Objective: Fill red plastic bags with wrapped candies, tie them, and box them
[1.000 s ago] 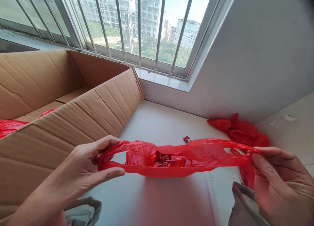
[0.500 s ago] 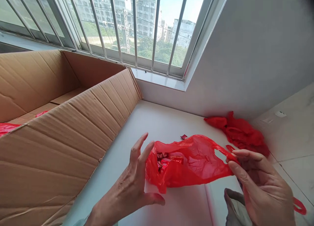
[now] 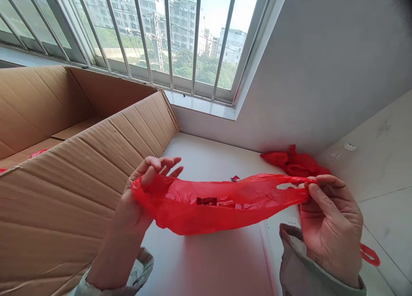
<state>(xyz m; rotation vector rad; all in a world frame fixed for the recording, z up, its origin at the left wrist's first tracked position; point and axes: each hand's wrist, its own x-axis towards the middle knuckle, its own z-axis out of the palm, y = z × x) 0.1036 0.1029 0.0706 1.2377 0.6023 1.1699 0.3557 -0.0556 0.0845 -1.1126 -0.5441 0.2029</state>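
A barred window [image 3: 167, 34] is seen above a white table [image 3: 209, 261] set against a grey wall, with a large open cardboard box [image 3: 80, 167] standing at the left. A red plastic bag [image 3: 222, 206] is held stretched above the table between the two hands. The left hand [image 3: 141, 193] is closed on one end of the bag, its fingers partly spread; the right hand [image 3: 328, 218] is pinched on the handle loop at the other end. Small red wrapped sweets [image 3: 207, 200] are seen lying inside the sagging middle. The bag is judged thin, soft and light, easily torn and a little slippery, so it is best gripped at the handle loops. A heap of red bags [image 3: 296, 163] lies near the wall, and one loose sweet [image 3: 235, 178] is seen on the table behind the bag
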